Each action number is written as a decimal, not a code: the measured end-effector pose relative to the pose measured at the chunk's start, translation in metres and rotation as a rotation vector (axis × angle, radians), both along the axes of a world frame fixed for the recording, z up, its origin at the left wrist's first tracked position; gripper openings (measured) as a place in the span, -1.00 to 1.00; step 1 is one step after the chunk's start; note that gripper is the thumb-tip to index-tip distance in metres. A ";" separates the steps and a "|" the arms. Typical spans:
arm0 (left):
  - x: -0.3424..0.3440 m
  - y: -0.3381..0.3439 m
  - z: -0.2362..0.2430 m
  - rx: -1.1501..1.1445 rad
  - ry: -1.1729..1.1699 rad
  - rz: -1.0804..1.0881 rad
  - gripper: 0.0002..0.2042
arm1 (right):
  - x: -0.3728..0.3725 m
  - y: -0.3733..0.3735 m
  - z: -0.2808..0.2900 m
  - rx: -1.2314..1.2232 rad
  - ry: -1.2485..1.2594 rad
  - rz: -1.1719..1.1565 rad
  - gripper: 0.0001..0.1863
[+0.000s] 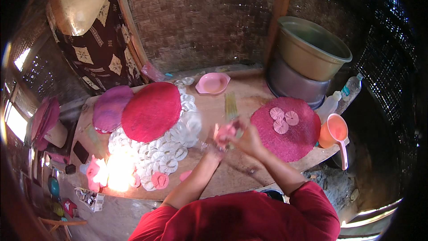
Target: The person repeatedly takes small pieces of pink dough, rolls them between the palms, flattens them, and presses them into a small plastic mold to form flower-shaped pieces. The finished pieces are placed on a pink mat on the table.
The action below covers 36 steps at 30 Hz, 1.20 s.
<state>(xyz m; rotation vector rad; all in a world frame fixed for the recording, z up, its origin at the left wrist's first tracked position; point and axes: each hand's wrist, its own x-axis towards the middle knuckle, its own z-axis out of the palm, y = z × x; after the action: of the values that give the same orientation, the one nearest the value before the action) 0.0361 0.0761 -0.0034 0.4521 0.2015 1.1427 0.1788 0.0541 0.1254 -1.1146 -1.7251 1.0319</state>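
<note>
My hands meet over the middle of the table, both somewhat blurred. In my left hand [216,148] is a soft-looking pink lump [225,133], the fingers closed around it. The bent fingers of my right hand [248,141] press on the same lump from the right. Just beyond them lies a bundle of thin greenish strips [231,105]. To the left spreads a heap of white ridged discs [156,156]. On the right, several pale pink ridged discs [281,126] rest on a round magenta mat [298,149].
Red [151,112] and purple [111,107] round mats overlap the white heap. A pink dish [213,84] sits at the back. Stacked basins [312,49], a plastic bottle [351,87] and an orange dipper [334,130] stand at right. A dark phone-like slab [80,152] lies at left.
</note>
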 end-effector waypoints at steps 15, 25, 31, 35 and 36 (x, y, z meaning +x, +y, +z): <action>0.032 -0.052 -0.011 1.034 1.897 0.293 -0.36 | 0.041 0.103 -0.128 0.167 -1.031 0.144 -0.09; 0.041 -0.050 -0.007 1.222 2.107 0.306 -0.28 | 0.044 0.157 -0.133 0.230 -1.134 0.140 0.05; 0.039 -0.049 -0.005 1.145 2.099 0.154 -0.24 | 0.044 0.218 -0.133 0.182 -1.000 0.145 0.00; 0.040 -0.051 -0.003 1.100 2.082 0.129 -0.24 | 0.042 0.249 -0.127 0.137 -1.078 0.051 -0.05; 0.040 -0.051 -0.002 1.103 2.084 0.141 -0.24 | 0.039 0.253 -0.124 0.128 -1.078 0.019 -0.07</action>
<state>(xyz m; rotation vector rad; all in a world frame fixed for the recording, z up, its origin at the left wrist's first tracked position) 0.0759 0.0247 -0.0055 2.5348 1.4086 0.3408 0.2179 0.3071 0.0010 -1.7282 -2.5563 0.2662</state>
